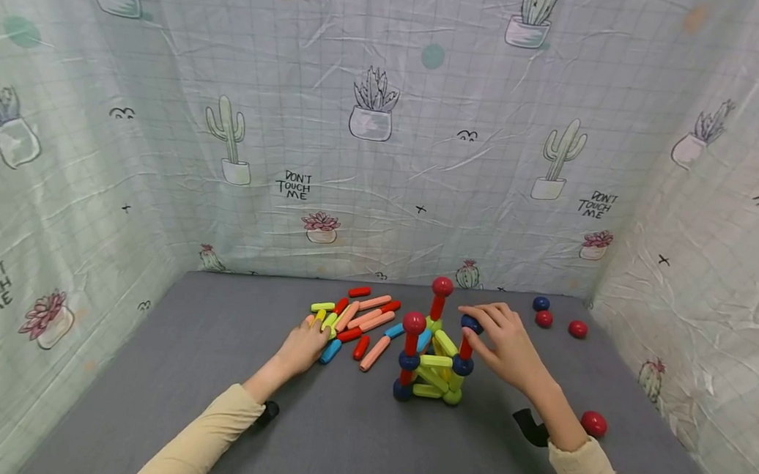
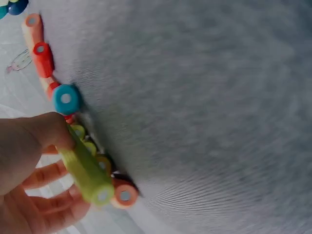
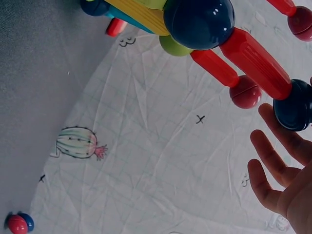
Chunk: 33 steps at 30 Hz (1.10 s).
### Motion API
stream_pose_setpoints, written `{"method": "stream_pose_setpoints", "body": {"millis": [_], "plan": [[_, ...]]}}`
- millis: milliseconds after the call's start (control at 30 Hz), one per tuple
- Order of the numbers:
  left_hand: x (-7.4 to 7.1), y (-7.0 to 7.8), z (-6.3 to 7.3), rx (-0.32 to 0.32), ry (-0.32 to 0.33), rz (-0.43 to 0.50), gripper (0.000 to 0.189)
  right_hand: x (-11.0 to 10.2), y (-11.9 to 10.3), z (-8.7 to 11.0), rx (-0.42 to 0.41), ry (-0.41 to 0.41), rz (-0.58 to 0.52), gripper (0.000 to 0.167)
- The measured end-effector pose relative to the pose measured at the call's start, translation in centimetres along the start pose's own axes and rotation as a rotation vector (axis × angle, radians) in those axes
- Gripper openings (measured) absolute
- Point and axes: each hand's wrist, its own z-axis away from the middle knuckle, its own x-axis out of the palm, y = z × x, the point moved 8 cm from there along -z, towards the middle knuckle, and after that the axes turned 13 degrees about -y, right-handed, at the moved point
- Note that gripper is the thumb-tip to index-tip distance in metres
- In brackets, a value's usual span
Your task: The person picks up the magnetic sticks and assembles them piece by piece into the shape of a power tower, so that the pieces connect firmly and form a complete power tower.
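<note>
Two hands are busy on the grey table (image 1: 332, 439): the left hand (image 1: 306, 346) grips a green rod (image 2: 87, 173) among loose rods (image 1: 349, 334) left of the frame (image 1: 436, 361); the right hand (image 1: 507, 345) pinches the frame's blue ball (image 1: 471, 323). Cactus-printed cloth (image 1: 424, 163) hangs behind the frame.

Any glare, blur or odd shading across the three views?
Head: even light, a small glint on the front-right red ball. Left wrist: lime-green stick looks soft, grey tabletop shows fine ripple-like stripes. Right wrist: bright glints on the large dark-blue ball.
</note>
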Motion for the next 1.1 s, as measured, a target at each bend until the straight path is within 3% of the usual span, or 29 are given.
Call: {"method": "stream_pose_setpoints", "body": {"millis": [267, 533, 667, 767, 900, 1000, 1100], "plan": [[-1.9, -0.2, 0.1, -0.054, 0.057, -0.067, 0.032, 0.1, 0.0, -0.1, -0.009, -0.005, 0.006, 0.035], [-1.7, 0.3, 0.9, -0.030, -0.020, -0.073, 0.044, 0.2, 0.1, 0.0, -0.012, -0.005, 0.008, 0.036], [-2.8, 1.0, 1.1, 0.000, 0.055, -0.137, 0.046, 0.3, 0.1, 0.0, -0.008, -0.007, 0.007, 0.036], [-5.4, 2.2, 1.1, 0.025, 0.191, -0.277, 0.035, 0.2, 0.1, 0.0, -0.004, -0.007, 0.005, 0.035], [-10.4, 4.3, 1.5, 0.041, 0.400, -0.438, 0.015, 0.2, 0.1, -0.1, -0.001, -0.009, 0.002, 0.034], [-14.9, 6.1, 2.1, 0.046, 0.544, -0.477, 0.017, 0.2, 0.1, -0.1, -0.003, -0.011, 0.001, 0.035], [-19.3, 8.2, 2.9, 0.065, 0.655, -0.453, 0.024, 0.2, 0.1, -0.1, -0.003, -0.014, -0.002, 0.035]]}}
